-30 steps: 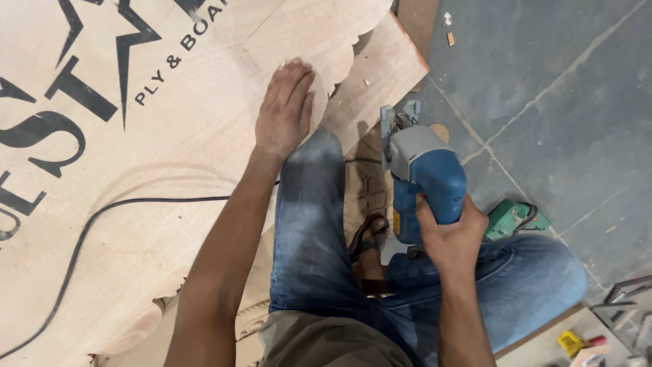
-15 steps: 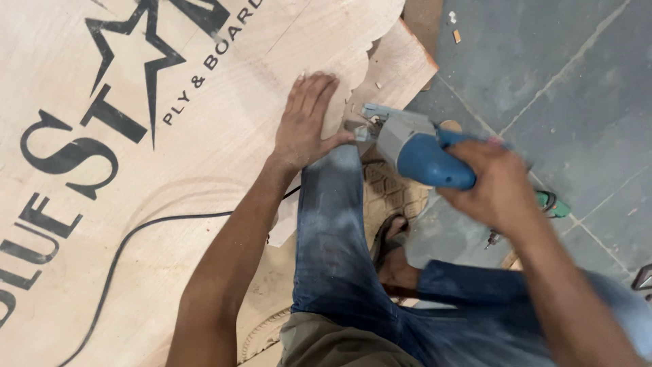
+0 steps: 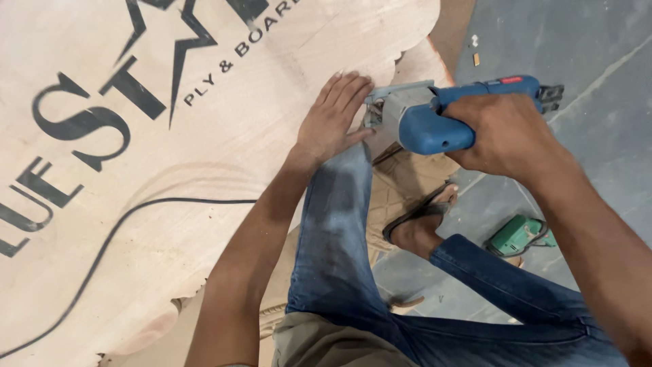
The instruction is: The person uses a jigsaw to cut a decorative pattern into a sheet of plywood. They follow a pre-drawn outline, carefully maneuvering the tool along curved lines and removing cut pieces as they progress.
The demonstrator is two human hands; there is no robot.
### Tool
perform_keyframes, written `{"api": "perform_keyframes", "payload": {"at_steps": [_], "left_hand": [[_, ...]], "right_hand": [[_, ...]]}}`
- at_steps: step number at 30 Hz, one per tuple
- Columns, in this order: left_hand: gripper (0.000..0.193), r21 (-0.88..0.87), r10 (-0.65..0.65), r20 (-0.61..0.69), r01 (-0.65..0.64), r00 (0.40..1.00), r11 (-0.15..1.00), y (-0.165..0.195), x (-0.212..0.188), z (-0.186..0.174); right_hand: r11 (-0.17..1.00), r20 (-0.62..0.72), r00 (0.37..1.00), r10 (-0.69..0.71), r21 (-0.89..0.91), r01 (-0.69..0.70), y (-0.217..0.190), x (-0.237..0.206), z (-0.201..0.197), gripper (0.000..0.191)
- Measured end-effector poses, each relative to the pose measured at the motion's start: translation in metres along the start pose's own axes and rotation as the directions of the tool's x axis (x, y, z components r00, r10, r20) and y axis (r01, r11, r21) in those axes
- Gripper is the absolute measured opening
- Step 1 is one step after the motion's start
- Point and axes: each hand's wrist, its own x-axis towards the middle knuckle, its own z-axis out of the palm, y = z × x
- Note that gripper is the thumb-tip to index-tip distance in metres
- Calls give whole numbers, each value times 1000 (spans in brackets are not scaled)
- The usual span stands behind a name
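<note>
Left hand (image 3: 333,122) lies flat, released, on plywood sheet (image 3: 204,170) at its scalloped edge. Right hand (image 3: 506,132) grasps blue jigsaw (image 3: 435,119) just right of it, long axis left-right, nose touching edge.

So I've got a blue-and-grey jigsaw (image 3: 435,115) lying sideways at the scalloped edge of a big plywood sheet (image 3: 204,170), pale wood with a black curved line.
</note>
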Motion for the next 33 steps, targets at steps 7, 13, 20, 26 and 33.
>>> {"api": "perform_keyframes", "payload": {"at_steps": [7, 13, 20, 26, 33], "left_hand": [[88, 27, -38, 9, 38, 999, 999, -2, -2, 9], [91, 60, -81, 20, 80, 997, 995, -3, -2, 13], [91, 18, -92, -22, 92, 996, 996, -2, -1, 13], [90, -54, -107, -48, 105, 993, 993, -3, -3, 13], [90, -5, -96, -57, 96, 994, 995, -4, -4, 18]], "right_hand": [[995, 9, 1000, -17, -101, 18, 5, 10, 3, 29], [993, 15, 999, -34, -112, 36, 10, 13, 5, 24], [989, 21, 997, -80, -127, 82, 14, 15, 5, 27], [986, 48, 998, -40, -161, 47, 13, 15, 3, 30], [976, 42, 996, -79, -202, 86, 17, 13, 9, 32]]}}
